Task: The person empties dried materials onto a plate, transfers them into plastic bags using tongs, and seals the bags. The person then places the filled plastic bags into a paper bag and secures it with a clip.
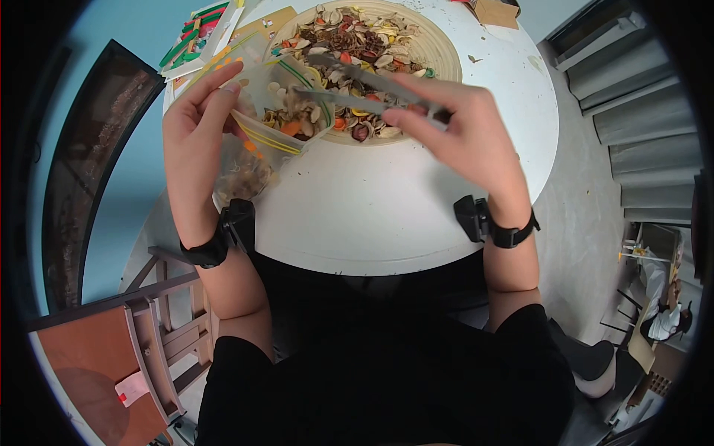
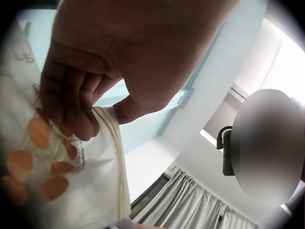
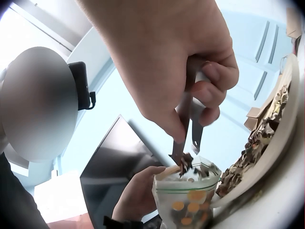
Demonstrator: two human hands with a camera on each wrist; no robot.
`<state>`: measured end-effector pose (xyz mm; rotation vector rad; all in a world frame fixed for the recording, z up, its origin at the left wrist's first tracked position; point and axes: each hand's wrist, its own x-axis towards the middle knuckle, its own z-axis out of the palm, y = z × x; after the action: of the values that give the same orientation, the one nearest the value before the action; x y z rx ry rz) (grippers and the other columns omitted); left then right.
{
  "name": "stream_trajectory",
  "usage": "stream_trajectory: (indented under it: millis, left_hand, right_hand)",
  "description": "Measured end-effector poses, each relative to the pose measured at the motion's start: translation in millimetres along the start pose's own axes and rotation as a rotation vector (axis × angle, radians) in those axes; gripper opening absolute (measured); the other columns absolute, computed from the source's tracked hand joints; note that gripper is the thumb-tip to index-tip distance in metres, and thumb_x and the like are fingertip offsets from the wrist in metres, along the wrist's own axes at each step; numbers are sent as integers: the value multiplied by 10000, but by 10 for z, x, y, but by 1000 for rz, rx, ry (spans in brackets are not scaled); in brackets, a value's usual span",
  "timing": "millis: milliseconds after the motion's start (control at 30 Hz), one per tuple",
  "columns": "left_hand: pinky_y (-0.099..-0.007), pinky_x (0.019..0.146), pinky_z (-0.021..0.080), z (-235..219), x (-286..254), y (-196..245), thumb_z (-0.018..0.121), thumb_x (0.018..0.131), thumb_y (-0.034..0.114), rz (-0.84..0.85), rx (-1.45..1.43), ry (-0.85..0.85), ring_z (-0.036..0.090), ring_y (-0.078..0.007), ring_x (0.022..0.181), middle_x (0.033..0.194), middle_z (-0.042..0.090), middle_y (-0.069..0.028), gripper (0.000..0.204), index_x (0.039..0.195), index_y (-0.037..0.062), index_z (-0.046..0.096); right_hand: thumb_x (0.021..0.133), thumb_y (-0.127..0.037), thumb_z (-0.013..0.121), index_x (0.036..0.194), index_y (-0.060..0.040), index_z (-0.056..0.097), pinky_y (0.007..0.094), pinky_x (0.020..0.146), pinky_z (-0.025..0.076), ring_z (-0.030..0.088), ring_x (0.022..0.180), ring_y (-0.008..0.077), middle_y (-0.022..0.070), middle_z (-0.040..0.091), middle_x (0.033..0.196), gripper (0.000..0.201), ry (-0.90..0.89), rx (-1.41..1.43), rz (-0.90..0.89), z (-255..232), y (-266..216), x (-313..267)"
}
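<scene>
My left hand [image 1: 195, 137] pinches the lip of a clear zip bag [image 1: 245, 177] with orange dots, one green seal strip and one yellow. The bag's mouth gapes, showing dried petals and chips inside. In my right hand [image 1: 476, 130] is a pair of metal tongs [image 1: 375, 80], its arms angled over the bag's mouth. The right wrist view shows a brown dried piece [image 3: 186, 163] at the tong tips, right at the bag's rim. Beyond the bag lies potpourri [image 1: 387, 48], with pine cones and petals, on a round shallow tray [image 1: 448, 56].
The round white table [image 1: 357, 201] carries all of this. A white-framed craft piece [image 1: 201, 37] with green and red strips stands at the far left, and a cardboard box [image 1: 497, 13] at the far right. Crumbs dot the tabletop. A wooden chair [image 1: 167, 327] stands at lower left.
</scene>
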<state>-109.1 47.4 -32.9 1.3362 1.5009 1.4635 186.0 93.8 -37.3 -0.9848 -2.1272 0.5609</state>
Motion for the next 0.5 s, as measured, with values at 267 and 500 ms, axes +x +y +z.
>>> stream_trajectory:
  millis: [267,500]
  left_hand:
    - [-226,565,448,-205,-121,159,610,989,131,49,-11,68,557,-64,629,764,626,0,324,1261,-16,708]
    - [-206,538,359,-361,-290,330,597,985,133,94,-122,165,487,-31,594,718,598,24,311,1228,-14,723]
  right_hand:
    - [914,-408,738,1245,-89,744,374,760,575,746,835,294,191,758,903,459,147,-452,333,-323,634,45]
    - [906,-450,736,1264,-97,738,402,838,565,715,966,325,190,727,1160,503,164,-819,219,-120,763,33]
